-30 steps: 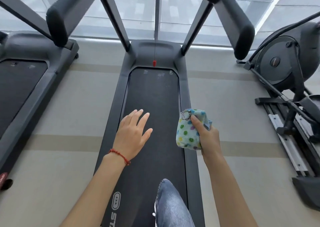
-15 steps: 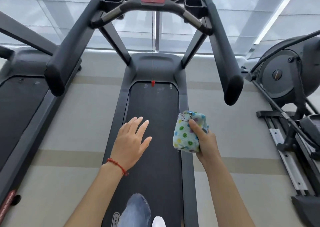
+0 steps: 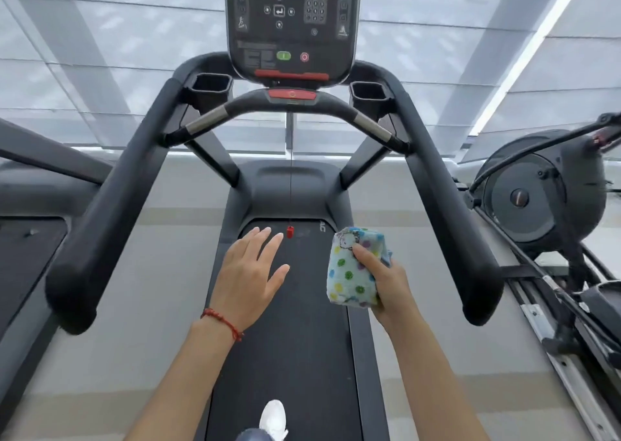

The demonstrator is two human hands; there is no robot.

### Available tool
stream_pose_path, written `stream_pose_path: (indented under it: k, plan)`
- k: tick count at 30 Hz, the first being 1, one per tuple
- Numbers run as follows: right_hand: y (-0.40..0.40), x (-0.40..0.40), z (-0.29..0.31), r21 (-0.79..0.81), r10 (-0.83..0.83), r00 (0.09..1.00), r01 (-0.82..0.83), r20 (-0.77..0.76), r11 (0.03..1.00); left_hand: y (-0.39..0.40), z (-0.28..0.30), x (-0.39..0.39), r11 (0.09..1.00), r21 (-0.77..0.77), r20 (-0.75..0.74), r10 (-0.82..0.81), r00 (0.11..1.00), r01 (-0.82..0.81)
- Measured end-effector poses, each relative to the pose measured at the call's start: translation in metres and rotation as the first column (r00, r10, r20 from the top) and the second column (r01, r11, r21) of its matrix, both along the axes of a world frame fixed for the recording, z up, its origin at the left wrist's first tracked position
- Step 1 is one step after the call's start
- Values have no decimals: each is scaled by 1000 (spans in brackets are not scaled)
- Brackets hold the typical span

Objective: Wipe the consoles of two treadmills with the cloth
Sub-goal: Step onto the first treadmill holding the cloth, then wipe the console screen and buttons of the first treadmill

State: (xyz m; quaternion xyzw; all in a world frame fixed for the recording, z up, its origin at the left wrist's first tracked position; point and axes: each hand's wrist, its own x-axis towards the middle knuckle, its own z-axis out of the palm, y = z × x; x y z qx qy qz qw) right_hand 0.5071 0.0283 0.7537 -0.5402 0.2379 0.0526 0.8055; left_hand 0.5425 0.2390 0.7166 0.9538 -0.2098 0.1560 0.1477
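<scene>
A black treadmill console [image 3: 292, 20] with buttons, a keypad, a green and a red button fills the top centre, above a curved handlebar [image 3: 289, 104]. My right hand [image 3: 386, 282] grips a folded light-blue cloth [image 3: 353, 266] with coloured dots, held over the right edge of the treadmill belt [image 3: 289, 340], well below the console. My left hand [image 3: 248, 272] hovers flat over the belt with fingers apart, holding nothing; a red string bracelet is on its wrist. A second treadmill [image 3: 27, 256] stands at the left, its console out of view.
Two long padded side rails [image 3: 111, 212] [image 3: 450, 212] flank me. A red safety clip [image 3: 289, 231] hangs on a cord from the console. An elliptical machine [image 3: 544, 198] stands at the right. My white shoe [image 3: 274, 417] is on the belt. Windows lie ahead.
The view has tilted up and moved forward: the console and handlebar have come into sight. Both hands are nearer the treadmill's front. The cloth stays in my right hand.
</scene>
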Motion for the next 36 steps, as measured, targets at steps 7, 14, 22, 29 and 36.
stream_pose_path:
  k: [7,14,22,29,36]
  plan:
    - [8,104,18,35,-18,1000,18,19,999,5,20,113,999,19,53,-31,998,30]
    - [-16,213,20,-18,-54,996,55,64,998,-18,28,218,1000,-5,100,-29,995,30]
    - [-56,354,34,-72,-39,987,51,156,996,-51,49,337,998,25,132,50,990,-54]
    - [-60,457,62,-168,-32,976,69,215,983,-50,75,427,994,17,143,105,984,-108]
    - [-36,556,87,-223,-90,942,168,324,960,-26,96,535,996,-43,249,80,965,-72]
